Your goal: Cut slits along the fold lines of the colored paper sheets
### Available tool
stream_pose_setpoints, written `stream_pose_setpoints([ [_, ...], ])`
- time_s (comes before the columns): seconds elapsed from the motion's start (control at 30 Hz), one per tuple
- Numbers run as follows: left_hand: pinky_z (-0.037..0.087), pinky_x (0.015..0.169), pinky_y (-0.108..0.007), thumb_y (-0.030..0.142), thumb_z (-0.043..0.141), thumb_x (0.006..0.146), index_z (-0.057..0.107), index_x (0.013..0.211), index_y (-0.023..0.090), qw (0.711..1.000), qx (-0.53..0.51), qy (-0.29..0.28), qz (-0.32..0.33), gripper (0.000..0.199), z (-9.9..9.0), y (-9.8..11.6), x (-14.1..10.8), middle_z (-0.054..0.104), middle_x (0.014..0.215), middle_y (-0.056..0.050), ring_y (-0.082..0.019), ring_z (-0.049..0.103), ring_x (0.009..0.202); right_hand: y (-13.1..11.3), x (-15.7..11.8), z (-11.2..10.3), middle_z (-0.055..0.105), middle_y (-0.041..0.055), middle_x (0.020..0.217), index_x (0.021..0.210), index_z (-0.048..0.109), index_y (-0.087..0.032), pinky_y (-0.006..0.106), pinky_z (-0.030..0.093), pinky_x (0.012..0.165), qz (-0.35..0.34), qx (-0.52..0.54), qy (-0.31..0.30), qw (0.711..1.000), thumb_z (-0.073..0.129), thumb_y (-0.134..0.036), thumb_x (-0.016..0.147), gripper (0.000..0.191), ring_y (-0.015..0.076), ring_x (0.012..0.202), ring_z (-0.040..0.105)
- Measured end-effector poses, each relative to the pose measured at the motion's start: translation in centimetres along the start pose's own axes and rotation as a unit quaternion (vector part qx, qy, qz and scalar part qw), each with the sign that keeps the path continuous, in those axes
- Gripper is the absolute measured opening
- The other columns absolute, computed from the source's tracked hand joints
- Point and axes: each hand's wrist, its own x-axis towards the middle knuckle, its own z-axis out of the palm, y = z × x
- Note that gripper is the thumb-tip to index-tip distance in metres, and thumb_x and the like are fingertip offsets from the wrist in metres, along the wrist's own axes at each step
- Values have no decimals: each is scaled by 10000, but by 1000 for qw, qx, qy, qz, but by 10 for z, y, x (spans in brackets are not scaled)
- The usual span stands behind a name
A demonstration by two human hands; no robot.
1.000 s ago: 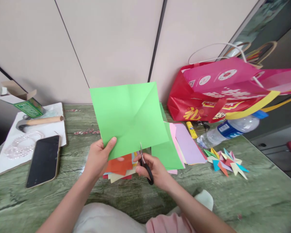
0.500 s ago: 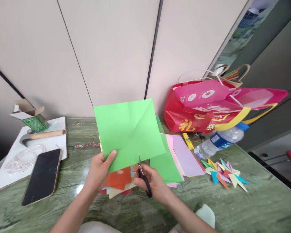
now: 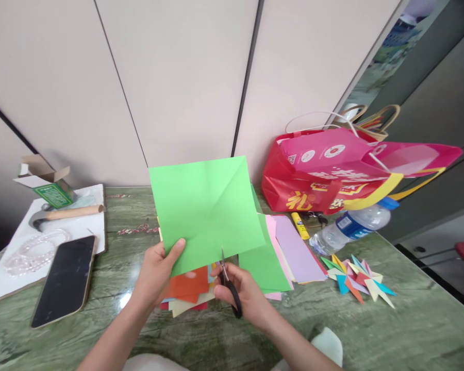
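My left hand (image 3: 158, 268) pinches a bright green sheet of paper (image 3: 204, 211) at its lower left edge, thumb on top. Faint crease lines cross the sheet, which is held up above the table. In my right hand (image 3: 243, 292) is a pair of scissors (image 3: 233, 298) with black handles, fingers wrapped round them. Their blades meet the sheet's lower edge. Under the sheet lie orange and other coloured papers (image 3: 189, 288), partly hidden. To the right, more green paper (image 3: 268, 268) overlaps pink and lilac sheets (image 3: 297, 247).
Folded paper stars (image 3: 359, 278), a water bottle (image 3: 353, 224), a yellow glue stick (image 3: 300, 225) and a red gift bag (image 3: 313, 170) are at the right. On the left are a phone (image 3: 64, 281), a hammer (image 3: 67, 214), clear beads (image 3: 36, 252) and a small green box (image 3: 48, 183).
Hardly anything differs. The view has shifted very slightly, while both hands keep their hold on the green paper and the scissors.
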Motion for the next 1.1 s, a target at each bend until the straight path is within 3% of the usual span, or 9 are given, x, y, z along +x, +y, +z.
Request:
stream_pose_setpoints([
  [0.43,482,421,-260,381,707,643,682,767,142,1000,10,-9,-12,271,-3,0,1,714,590,-7,-150,597,379,1,-1,1,433,-48,633,844,523,-164,225,266,528,-2,-2,6,1000,718,-467,642,413,89,558,336],
  [0.7,475,395,-259,388,728,609,688,754,136,1000,0,-1,-16,294,-1,0,0,713,581,-12,-152,587,378,1,0,0,487,-19,700,890,528,-177,243,327,587,20,8,9,1000,752,-503,567,511,117,621,421],
  [1.1,464,426,-267,410,711,622,690,781,137,1000,13,-6,-11,316,-3,-4,1,695,533,-19,-166,590,376,-1,0,0,452,-39,657,854,536,-167,220,297,535,3,10,11,1000,739,-461,617,429,92,575,369],
])
